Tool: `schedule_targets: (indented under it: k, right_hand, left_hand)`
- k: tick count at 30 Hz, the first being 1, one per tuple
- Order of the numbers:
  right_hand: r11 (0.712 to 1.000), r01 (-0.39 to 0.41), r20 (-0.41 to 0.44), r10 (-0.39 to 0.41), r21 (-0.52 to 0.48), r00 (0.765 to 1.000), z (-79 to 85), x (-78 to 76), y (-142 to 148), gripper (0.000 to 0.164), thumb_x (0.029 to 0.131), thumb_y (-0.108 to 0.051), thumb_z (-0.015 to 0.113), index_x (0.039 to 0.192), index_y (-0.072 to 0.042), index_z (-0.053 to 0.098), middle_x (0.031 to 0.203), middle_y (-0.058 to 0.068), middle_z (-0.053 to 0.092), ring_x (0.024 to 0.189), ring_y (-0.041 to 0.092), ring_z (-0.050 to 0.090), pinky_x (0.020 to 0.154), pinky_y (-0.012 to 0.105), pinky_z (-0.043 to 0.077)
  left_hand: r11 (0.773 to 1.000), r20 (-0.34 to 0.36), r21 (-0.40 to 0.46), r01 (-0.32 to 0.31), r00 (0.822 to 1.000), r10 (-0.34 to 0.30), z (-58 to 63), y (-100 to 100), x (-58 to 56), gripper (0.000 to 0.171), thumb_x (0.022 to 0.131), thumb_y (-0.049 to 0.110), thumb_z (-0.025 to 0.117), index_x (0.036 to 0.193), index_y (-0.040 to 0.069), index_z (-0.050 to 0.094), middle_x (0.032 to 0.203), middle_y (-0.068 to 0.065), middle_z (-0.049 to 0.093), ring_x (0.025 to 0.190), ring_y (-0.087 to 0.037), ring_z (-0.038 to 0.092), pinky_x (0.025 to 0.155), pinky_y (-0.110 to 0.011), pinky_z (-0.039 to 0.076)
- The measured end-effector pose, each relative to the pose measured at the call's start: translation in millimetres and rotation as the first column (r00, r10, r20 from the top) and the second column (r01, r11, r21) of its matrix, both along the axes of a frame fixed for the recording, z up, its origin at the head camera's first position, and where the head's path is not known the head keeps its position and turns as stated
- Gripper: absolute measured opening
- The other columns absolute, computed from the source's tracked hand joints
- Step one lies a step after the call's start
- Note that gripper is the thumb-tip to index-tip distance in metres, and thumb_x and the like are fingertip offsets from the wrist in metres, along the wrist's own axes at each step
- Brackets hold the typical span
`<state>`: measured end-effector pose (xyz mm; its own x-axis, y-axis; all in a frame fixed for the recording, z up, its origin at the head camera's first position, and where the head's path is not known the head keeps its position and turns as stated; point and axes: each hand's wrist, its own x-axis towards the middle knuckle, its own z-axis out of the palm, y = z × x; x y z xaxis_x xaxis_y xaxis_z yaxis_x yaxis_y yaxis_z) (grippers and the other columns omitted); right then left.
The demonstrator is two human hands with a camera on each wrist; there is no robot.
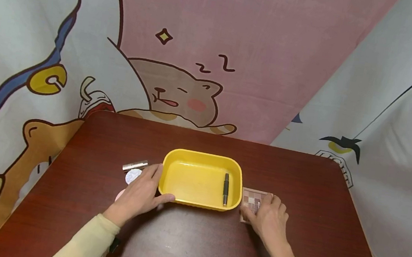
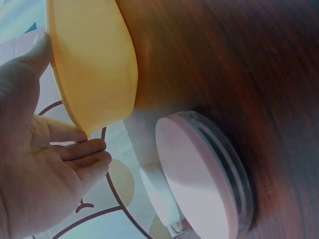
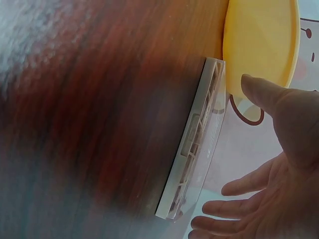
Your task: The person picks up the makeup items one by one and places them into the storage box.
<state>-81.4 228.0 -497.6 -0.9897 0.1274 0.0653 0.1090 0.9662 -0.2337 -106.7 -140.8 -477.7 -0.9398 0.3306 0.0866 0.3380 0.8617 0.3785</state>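
Observation:
A yellow plastic basin (image 1: pixel 192 187) stands on the table with a dark pen-like tube (image 1: pixel 225 189) inside, near its right wall. My left hand (image 1: pixel 143 189) spans the basin's near left corner, its thumb and fingers touching the rim. My right hand (image 1: pixel 270 219) hovers over an eyeshadow palette (image 1: pixel 251 200), fingers spread and partly covering it. In the right wrist view, the clear-lidded palette (image 3: pixel 192 144) lies flat beside the basin (image 3: pixel 259 40), and a gap shows between hand and palette.
Left of the basin lie a silver tube (image 1: pixel 135 165) and a white round case (image 1: pixel 133 175). A pink round compact (image 2: pixel 199 174), partly hidden by my left hand in the head view, sits nearer. A printed cloth (image 1: pixel 261 66) hangs behind the brown table (image 1: pixel 182 247).

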Motion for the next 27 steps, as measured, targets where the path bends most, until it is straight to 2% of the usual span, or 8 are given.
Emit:
schedule_targets:
  k: [4,11,16,27]
  right_hand:
    - [1.000,0.009,0.023,-0.009,0.006,1.000,0.5,0.1,-1.4,0.099,0.079,-0.058,0.082,0.125,0.023,0.049,0.115,0.042,0.052,0.101,0.058,0.054,0.079,0.068,0.049]
    - [0.999,0.031,0.108,-0.033,0.022,0.994,0.2,0.6,-2.9,0.115,0.074,-0.062,0.084,0.135,0.027,0.042,0.126,0.048,0.045,0.110,0.063,0.050,0.087,0.073,0.047]
    - [0.999,0.039,0.137,-0.042,0.026,0.990,-2.1,-0.5,-2.9,0.119,0.074,-0.062,0.084,0.137,0.027,0.039,0.129,0.050,0.042,0.112,0.064,0.049,0.087,0.074,0.047]
    - [0.998,0.064,0.192,-0.066,0.019,0.979,-0.6,-1.9,-3.8,0.122,0.074,-0.062,0.085,0.140,0.028,0.034,0.118,0.046,0.045,0.103,0.059,0.053,0.082,0.069,0.049]
  left_hand:
    - [1.000,-0.002,0.001,0.002,1.000,-0.002,-0.2,0.1,0.0,0.100,0.083,0.061,0.079,0.151,-0.004,0.043,0.146,-0.022,0.049,0.136,-0.035,0.048,0.111,-0.048,0.046]
    - [1.000,-0.001,0.003,0.005,1.000,-0.005,-0.8,0.0,-0.1,0.100,0.083,0.061,0.079,0.150,-0.004,0.044,0.146,-0.022,0.049,0.135,-0.035,0.048,0.113,-0.048,0.044]
    - [1.000,-0.010,0.002,0.009,1.000,-0.009,-2.0,-0.3,-0.7,0.099,0.084,0.061,0.078,0.150,-0.004,0.044,0.146,-0.022,0.049,0.137,-0.035,0.048,0.113,-0.048,0.044]
    - [1.000,-0.014,0.013,0.004,1.000,-0.004,-3.5,-0.5,-1.0,0.098,0.083,0.060,0.079,0.150,-0.003,0.044,0.145,-0.021,0.049,0.134,-0.034,0.049,0.111,-0.047,0.046]
